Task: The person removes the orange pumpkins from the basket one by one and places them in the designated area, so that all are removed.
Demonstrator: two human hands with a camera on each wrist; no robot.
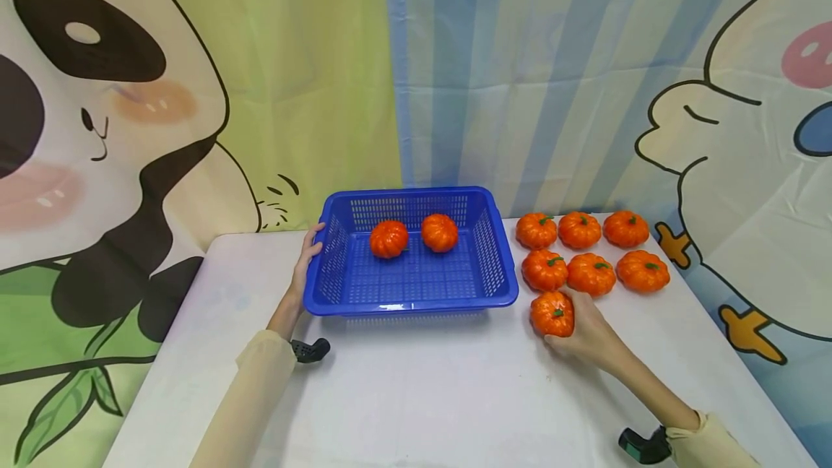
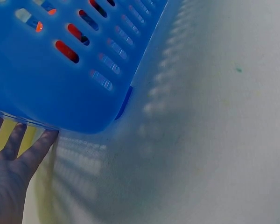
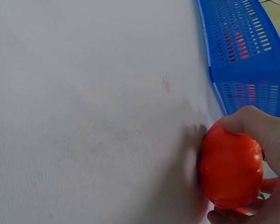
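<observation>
- Right now the right hand [image 1: 588,334] has its fingers and thumb curled round a small orange toy pumpkin [image 1: 552,313] that sits on the white table [image 1: 416,388], just in front of the basket's right front corner.
- From the right wrist view, that pumpkin [image 3: 231,171] still touches the tabletop, with fingers [image 3: 256,126] wrapped over its top and more of them beneath.
- Meanwhile the left hand [image 1: 302,266] lies with straight fingers against the left wall of the blue plastic basket [image 1: 494,266], holding nothing.
- From the left wrist view, the fingertips [image 2: 46,140] of that hand meet the basket's outer wall [image 2: 46,88] near its bottom edge.
- Inside the basket lie two pumpkins [image 1: 388,238], side by side toward the back, slightly apart.
- Right of the basket, six more pumpkins [image 1: 590,273] stand in two rows of three, close together; the gripped one is just in front of the nearer row's left end.
- Behind the table hangs a cartoon backdrop [image 1: 130,92] with a panda.
</observation>
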